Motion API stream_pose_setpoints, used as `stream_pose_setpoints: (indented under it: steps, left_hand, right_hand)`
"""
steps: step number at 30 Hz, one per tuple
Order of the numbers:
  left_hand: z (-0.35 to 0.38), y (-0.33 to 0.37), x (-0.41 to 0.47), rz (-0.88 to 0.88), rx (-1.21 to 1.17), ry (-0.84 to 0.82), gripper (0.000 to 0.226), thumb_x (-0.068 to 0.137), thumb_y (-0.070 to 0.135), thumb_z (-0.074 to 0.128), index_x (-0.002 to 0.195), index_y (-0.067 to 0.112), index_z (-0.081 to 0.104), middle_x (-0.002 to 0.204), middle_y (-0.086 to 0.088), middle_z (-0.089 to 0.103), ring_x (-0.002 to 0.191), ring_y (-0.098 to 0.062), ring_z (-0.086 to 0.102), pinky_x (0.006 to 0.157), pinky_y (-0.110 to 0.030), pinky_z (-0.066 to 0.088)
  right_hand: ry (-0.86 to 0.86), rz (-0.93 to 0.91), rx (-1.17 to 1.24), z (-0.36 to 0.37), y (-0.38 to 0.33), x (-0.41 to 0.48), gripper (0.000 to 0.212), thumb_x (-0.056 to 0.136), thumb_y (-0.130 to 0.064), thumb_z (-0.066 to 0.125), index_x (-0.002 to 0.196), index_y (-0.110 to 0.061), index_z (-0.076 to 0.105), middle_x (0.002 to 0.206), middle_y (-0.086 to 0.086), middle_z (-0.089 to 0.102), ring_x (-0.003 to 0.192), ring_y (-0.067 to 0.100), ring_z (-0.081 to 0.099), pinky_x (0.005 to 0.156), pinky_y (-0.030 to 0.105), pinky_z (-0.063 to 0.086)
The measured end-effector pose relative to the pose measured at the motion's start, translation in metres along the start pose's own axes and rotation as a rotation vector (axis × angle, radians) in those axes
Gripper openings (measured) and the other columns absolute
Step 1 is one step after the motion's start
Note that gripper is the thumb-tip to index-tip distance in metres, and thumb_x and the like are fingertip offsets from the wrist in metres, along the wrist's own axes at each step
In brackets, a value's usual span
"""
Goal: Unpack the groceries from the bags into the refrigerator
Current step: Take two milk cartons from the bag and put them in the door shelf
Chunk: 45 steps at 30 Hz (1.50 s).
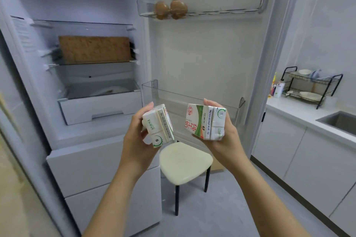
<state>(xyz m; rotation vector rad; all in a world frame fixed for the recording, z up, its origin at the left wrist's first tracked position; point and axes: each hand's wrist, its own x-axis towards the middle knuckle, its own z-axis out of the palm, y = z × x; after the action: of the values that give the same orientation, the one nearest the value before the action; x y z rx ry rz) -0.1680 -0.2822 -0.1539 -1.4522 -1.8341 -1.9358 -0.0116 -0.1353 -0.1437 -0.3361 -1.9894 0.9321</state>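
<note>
A person's left hand (pixel 134 140) and right hand (pixel 227 136) each hold a milk carton, fingers clamped around left carton (pixel 159 125) and right carton (pixel 205 121), before an open refrigerator (pixel 92 75).

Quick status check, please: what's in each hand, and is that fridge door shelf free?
Left hand grips one milk carton; right hand grips another carton. Lower door shelf ahead, open. Two eggs in upper door rack. Nothing blocking.

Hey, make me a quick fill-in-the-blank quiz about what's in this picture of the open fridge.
1. Each hand holds one milk ____: left hand, right hand.
2. The top door shelf holds two brown ____.
3. The lower door shelf behind the hands is ____.
4. Below the hands stands a cream-seated ____.

Missing words: carton; eggs; empty; stool
</note>
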Motion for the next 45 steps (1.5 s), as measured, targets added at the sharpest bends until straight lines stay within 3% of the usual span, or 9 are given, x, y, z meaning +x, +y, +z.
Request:
stream_pose_setpoints:
  steps: [9,13,16,18,22,28,34,40,45]
  left_hand:
    - [-0.006,-0.067,0.102,0.074,0.039,0.029,0.075,0.070,-0.010,0.078,0.135,0.008,0.045,0.128,0.040,0.041,0.107,0.026,0.046,0.081,0.002,0.037]
    - [-0.023,-0.098,0.170,0.042,0.069,-0.048,0.066,0.075,0.012,0.080,0.131,0.022,0.047,0.121,0.020,0.059,0.108,0.010,0.056,0.093,-0.025,0.050]
    - [-0.031,-0.115,0.215,-0.007,0.062,-0.171,0.061,0.076,0.020,0.079,0.128,0.028,0.050,0.114,0.021,0.062,0.103,0.012,0.058,0.088,-0.016,0.050]
    - [-0.034,-0.120,0.238,-0.010,0.019,-0.250,0.062,0.075,0.013,0.080,0.120,0.039,0.046,0.107,0.027,0.061,0.097,0.016,0.058,0.080,-0.007,0.047]
    - [-0.033,-0.133,0.273,-0.045,0.084,-0.533,0.069,0.076,0.013,0.080,0.128,0.032,0.039,0.111,0.016,0.063,0.098,0.002,0.064,0.082,-0.021,0.056]
    - [-0.021,-0.158,0.311,-0.048,0.252,-0.888,0.071,0.072,0.025,0.083,0.131,0.028,0.043,0.117,0.013,0.063,0.102,-0.001,0.064,0.088,-0.023,0.054]
    - [-0.003,-0.163,0.328,-0.059,0.264,-1.165,0.057,0.073,0.031,0.075,0.123,0.029,0.048,0.120,0.012,0.064,0.109,-0.003,0.062,0.097,-0.031,0.051]
    - [0.003,-0.166,0.339,-0.079,0.382,-1.249,0.056,0.076,0.035,0.077,0.123,0.030,0.046,0.116,0.011,0.063,0.108,-0.004,0.061,0.098,-0.035,0.050]
    - [-0.004,-0.155,0.355,0.042,0.518,-1.276,0.054,0.075,0.031,0.082,0.121,0.034,0.054,0.112,0.017,0.064,0.100,0.002,0.062,0.093,-0.025,0.051]
  right_hand:
    - [0.085,-0.032,0.046,0.040,0.027,0.105,0.077,0.080,0.003,0.076,0.143,-0.020,0.039,0.127,-0.031,0.049,0.114,-0.013,0.051,0.083,0.008,0.048]
    - [0.153,-0.023,-0.081,0.071,0.031,0.162,0.070,0.076,-0.007,0.078,0.132,-0.028,0.043,0.108,-0.033,0.054,0.101,-0.001,0.057,0.086,0.029,0.053]
    - [0.150,0.016,-0.166,0.092,0.037,0.197,0.053,0.075,-0.019,0.078,0.115,-0.030,0.044,0.099,-0.016,0.061,0.093,0.013,0.062,0.080,0.046,0.054]
    - [0.100,0.093,-0.227,0.102,0.041,0.213,0.054,0.075,-0.025,0.079,0.115,-0.026,0.044,0.100,-0.009,0.065,0.092,0.019,0.063,0.079,0.044,0.054]
    - [-0.020,0.288,-0.338,0.108,0.053,0.223,0.064,0.070,-0.026,0.082,0.122,-0.024,0.044,0.102,-0.009,0.067,0.090,0.017,0.066,0.079,0.038,0.056]
    - [-0.161,0.540,-0.206,0.106,0.065,0.235,0.079,0.055,-0.038,0.084,0.123,-0.022,0.048,0.104,-0.003,0.072,0.079,0.023,0.075,0.075,0.050,0.060]
    - [-0.341,0.666,-0.221,0.104,0.053,0.234,0.025,0.091,-0.023,0.063,0.111,-0.036,0.055,0.103,-0.007,0.072,0.081,0.023,0.075,0.084,0.039,0.059]
    - [-0.396,0.769,-0.131,0.102,0.047,0.234,0.016,0.096,-0.025,0.059,0.103,-0.035,0.049,0.114,-0.005,0.066,0.090,0.031,0.073,0.088,0.041,0.057]
    - [-0.303,0.806,-0.027,0.103,0.051,0.237,0.043,0.093,-0.025,0.065,0.127,-0.020,0.039,0.116,0.007,0.068,0.081,0.029,0.074,0.079,0.039,0.059]
